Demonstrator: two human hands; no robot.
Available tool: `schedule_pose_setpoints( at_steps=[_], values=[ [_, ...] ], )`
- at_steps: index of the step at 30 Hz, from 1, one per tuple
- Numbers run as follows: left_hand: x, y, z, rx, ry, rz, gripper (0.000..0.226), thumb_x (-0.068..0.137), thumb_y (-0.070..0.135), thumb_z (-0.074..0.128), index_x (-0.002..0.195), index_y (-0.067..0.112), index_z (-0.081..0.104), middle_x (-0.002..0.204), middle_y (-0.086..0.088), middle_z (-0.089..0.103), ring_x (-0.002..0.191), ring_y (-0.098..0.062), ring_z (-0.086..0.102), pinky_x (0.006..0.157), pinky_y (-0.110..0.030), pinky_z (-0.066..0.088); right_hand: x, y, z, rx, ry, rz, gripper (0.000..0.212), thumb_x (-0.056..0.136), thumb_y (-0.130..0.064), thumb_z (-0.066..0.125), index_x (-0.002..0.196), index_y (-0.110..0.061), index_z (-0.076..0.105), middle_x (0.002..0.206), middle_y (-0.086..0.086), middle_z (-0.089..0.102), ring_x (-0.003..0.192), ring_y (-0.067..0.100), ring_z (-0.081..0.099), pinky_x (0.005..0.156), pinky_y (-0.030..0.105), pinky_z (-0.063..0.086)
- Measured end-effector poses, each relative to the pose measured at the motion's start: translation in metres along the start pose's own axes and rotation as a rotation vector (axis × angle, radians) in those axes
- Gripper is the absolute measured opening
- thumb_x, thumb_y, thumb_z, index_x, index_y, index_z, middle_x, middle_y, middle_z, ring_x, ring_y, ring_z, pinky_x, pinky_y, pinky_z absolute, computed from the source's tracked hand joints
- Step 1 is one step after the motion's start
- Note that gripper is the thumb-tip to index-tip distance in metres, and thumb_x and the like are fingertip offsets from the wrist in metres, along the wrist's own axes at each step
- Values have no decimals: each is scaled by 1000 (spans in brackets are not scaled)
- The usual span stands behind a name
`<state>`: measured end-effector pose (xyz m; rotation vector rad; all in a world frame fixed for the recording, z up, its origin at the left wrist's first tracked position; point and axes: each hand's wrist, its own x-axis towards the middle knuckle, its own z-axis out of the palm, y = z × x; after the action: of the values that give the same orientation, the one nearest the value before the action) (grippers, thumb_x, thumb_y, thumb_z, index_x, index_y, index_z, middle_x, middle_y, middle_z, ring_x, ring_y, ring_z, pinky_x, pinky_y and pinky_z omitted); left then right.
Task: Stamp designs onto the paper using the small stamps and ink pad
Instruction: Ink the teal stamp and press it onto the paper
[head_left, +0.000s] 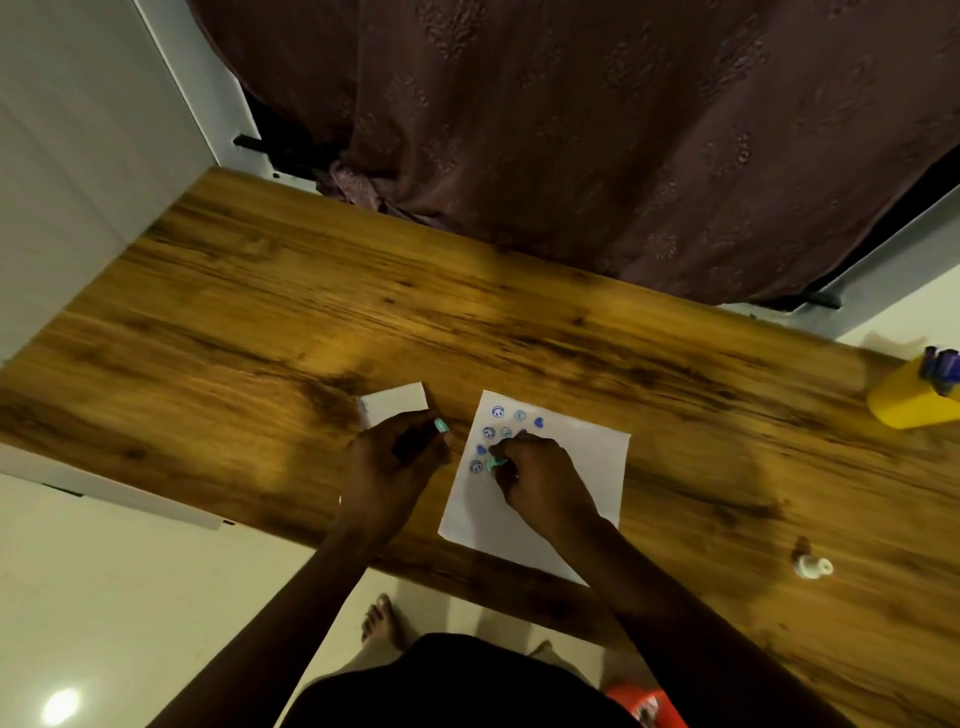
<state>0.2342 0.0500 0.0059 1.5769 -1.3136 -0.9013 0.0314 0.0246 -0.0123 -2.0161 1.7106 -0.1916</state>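
A white sheet of paper lies on the wooden table, with several blue stamped marks in rows near its upper left. My right hand pinches a small teal stamp and holds it down on the paper beside the lowest marks. My left hand is curled around another small teal stamp, just left of the paper. A white box that may be the ink pad lies right behind my left hand; I cannot tell for certain.
The wooden table runs along a dark curtain at the back. A yellow cup with purple pens stands at the far right. A small white object sits near the front right edge.
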Motion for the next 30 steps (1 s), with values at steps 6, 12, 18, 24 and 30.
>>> schedule_pose_setpoints(
  at_steps=[6,12,18,24,30],
  values=[
    [-2,8,1,-6,-6,18,27,87,42,75,104,21,78,92,13,80,88,4,74,76,-4,52,2,-1,-7,-42,-6,-54,37,95,-28,70,131,-19,65,136,3,67,126,23,64,107,36,51],
    [-2,8,-2,-33,-7,32,17,89,31,78,103,22,77,91,23,78,86,3,75,74,-4,52,9,-5,-49,271,75,-17,26,85,-25,82,111,-23,75,113,-5,77,94,-3,70,81,7,53],
    [-8,12,4,-42,-29,49,28,84,34,79,109,22,75,93,27,74,95,15,69,75,2,48,1,-13,-87,658,99,19,26,78,-22,89,86,-39,70,90,-19,75,87,-9,71,63,8,54],
    [-12,27,9,-86,-94,118,31,77,47,76,105,35,72,92,44,69,95,14,70,79,-4,53,-9,-13,-79,787,67,-18,23,81,-22,86,103,-24,78,100,-12,79,96,4,75,79,23,63],
    [-13,31,12,-58,-107,185,30,79,40,76,108,38,71,94,49,66,95,16,69,79,-1,50,-12,-12,-71,807,48,-63,27,83,-16,84,109,-19,78,107,-9,79,99,5,74,81,20,60]
  ],
)
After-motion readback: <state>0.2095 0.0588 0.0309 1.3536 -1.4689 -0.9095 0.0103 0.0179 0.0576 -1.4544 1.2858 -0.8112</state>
